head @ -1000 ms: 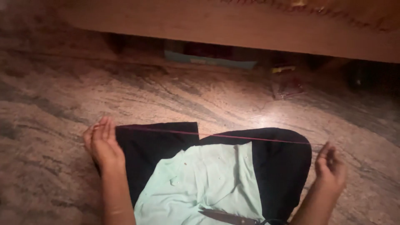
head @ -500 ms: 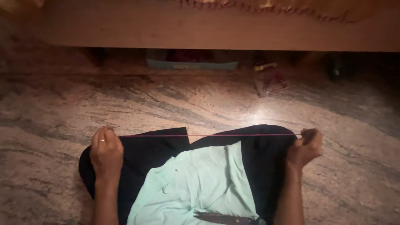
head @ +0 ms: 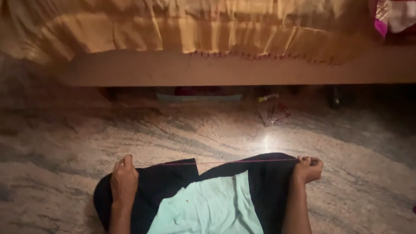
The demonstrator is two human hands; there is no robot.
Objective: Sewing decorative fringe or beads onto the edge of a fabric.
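A: We see the left hand point(head: 124, 182) lying at about seven o'clock in the view, knuckles up, fingers pressed together and flat on the black cloth point(head: 169, 186). One end of a thin red thread point(head: 225, 162) meets it at the fingertips; whether it is pinched there we cannot tell.

B: We find the right hand point(head: 308, 169) at about four o'clock, closed into a loose fist, its fingertips pinching the other end of the thread. The thread runs taut, nearly level, from the nine o'clock side to the three o'clock side, just above the upper edge of the black cloth.

A: On the black cloth, at six o'clock, we note a pale mint-green cloth point(head: 208, 208), its top edge just below the thread.

B: Both cloths lie on a mottled stone floor point(head: 208, 130), with a bright glare spot just past the thread toward twelve o'clock.

A: At twelve o'clock we see a wooden bed frame point(head: 225, 69) draped with golden fabric point(head: 182, 26); small items sit in the dark gap beneath, too dim to tell.
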